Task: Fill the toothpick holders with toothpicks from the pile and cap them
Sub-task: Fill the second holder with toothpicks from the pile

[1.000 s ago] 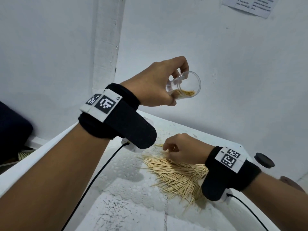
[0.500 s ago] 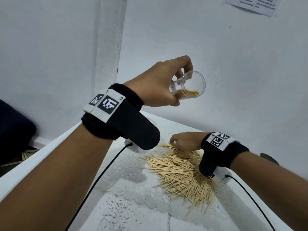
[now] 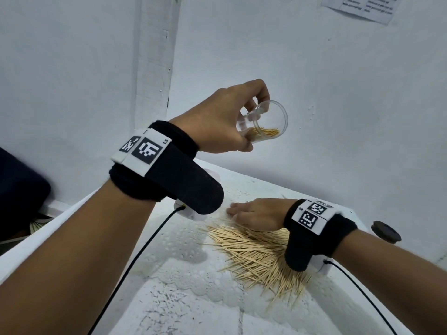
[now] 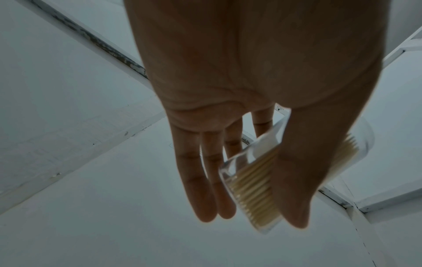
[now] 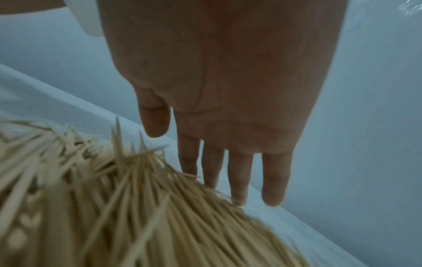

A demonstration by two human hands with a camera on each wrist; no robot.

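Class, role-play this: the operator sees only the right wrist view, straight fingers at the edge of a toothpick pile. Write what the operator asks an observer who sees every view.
Operator: Where is the holder?
Observer: The left hand grips the clear holder, raised above the table.
Operator: Is it empty?
Observer: No, toothpicks lie along its lower side.
Operator: Is it upright?
Observer: No, it is tilted nearly sideways with the mouth open and uncapped.

A white worktop with an embossed lace-patterned cover runs into the corner of a white wall. A printed paper notice hangs high on that wall, its text too small to read. A dark round knob sits beyond the worktop's right edge, and something dark blue shows at far left.
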